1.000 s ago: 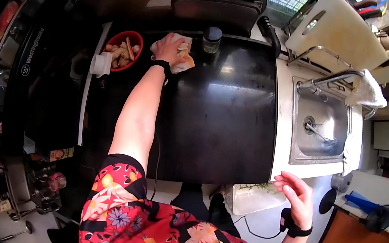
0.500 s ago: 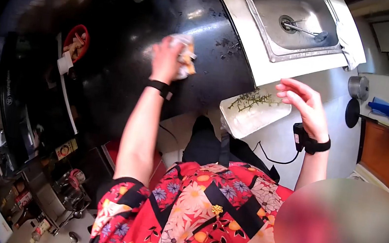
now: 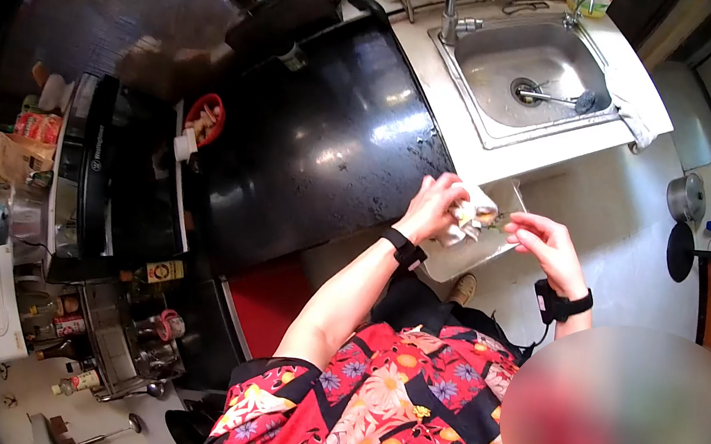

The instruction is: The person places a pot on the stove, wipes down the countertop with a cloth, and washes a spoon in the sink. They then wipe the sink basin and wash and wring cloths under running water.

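My left hand (image 3: 432,207) grips a crumpled white and yellow cloth (image 3: 471,213), its fingers wrapped over the top. The cloth is above a pale translucent tray (image 3: 459,262), beside the front corner of the black countertop (image 3: 309,161). My right hand (image 3: 547,249) hovers by the tray's right side, fingers loosely bent and thumb apart; I see nothing held in it. Green stems in the tray are mostly hidden by the cloth and hands. Wet specks and small dark bits dot the countertop.
A steel sink (image 3: 522,73) holding a strainer-like utensil (image 3: 563,100) is set in the white counter (image 3: 500,162). A red bowl (image 3: 206,118) of food pieces stands at the countertop's left. A lidded pot (image 3: 686,198) sits at the right.
My left hand has brought the cloth right, from the middle of the black countertop to over the tray. My right hand has shifted slightly lower. The view has swung, showing more of the back.
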`<state>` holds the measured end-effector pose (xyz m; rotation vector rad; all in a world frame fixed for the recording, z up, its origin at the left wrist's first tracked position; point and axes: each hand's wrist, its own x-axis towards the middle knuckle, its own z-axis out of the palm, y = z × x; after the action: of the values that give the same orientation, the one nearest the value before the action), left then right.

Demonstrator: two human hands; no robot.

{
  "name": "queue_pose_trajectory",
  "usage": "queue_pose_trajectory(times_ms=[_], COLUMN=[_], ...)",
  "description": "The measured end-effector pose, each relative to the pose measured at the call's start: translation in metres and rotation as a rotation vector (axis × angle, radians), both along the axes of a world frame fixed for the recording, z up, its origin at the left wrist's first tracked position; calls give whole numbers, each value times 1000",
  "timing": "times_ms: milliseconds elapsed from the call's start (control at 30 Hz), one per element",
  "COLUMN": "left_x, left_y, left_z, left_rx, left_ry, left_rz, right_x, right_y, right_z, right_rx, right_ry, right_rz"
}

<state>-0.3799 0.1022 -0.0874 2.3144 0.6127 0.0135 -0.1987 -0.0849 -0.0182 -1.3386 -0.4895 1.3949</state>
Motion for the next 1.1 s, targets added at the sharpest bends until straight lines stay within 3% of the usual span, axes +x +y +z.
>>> queue_pose_trajectory(times_ms=[167,367,500,533,633,833,900,1033,1100], left_x=[28,75,102,108,117,117,122,124,116], left_y=[105,245,297,307,309,302,297,266,241], left_z=[16,16,-9,-23,-48,-81,-81,-73,-68], left_rx=[344,568,349,220,224,197,130,266,267], left_ry=[-216,-232,-24,151,478,415,464,554,428], left_rz=[113,236,215,169,174,235,210,52,24], right_x=[0,-2,4,8,16,13,13,12,12], right_y=[-18,-16,-2,3,16,20,17,12,9], right_z=[1,4,10,9,-15,-14,-13,-13,-20], right_rx=[-25,-101,-157,-169,-208,-237,-261,-286,-282], right_ry=[-23,6,62,44,32,-10,-7,32,31], right_rz=[-90,-211,-247,-242,-241,-277,-278,-295,-270])
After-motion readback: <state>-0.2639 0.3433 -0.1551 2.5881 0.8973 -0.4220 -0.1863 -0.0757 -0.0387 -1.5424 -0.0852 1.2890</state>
